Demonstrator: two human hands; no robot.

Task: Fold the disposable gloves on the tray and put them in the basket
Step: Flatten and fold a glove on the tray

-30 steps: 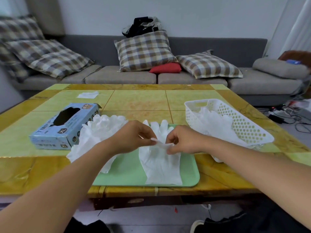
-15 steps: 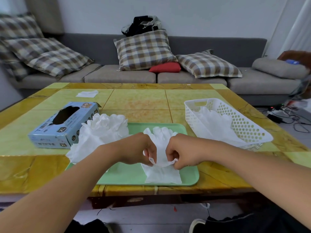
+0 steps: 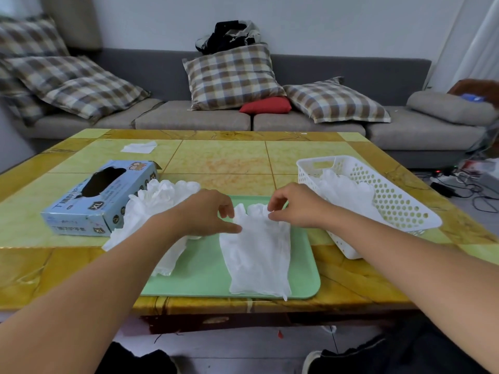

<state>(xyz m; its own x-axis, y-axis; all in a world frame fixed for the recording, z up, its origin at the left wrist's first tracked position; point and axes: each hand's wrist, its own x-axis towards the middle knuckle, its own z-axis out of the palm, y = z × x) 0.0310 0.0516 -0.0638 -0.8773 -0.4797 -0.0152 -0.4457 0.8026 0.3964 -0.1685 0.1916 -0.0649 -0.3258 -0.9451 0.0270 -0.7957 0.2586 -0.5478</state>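
Note:
A white disposable glove [image 3: 256, 255] lies flat on the right half of the green tray [image 3: 202, 271], with its fingers pointing away from me. My left hand [image 3: 208, 211] pinches the glove's left edge near the finger end. My right hand [image 3: 294, 205] pinches the glove's fingertips on the right side. A loose pile of white gloves [image 3: 159, 201] covers the tray's left end and spills onto the table. The white perforated basket [image 3: 405, 211] stands right of the tray and holds several white gloves [image 3: 343, 190].
A blue glove box [image 3: 100, 195] lies left of the pile. A white tissue [image 3: 139, 147] sits at the table's far left. Beyond the yellow-green table is a grey sofa with checked cushions. Cables lie on the floor at right.
Both hands gripped the glove's middle, pulled toward me, then moved back to its finger end. The glove now lies spread flat along the tray.

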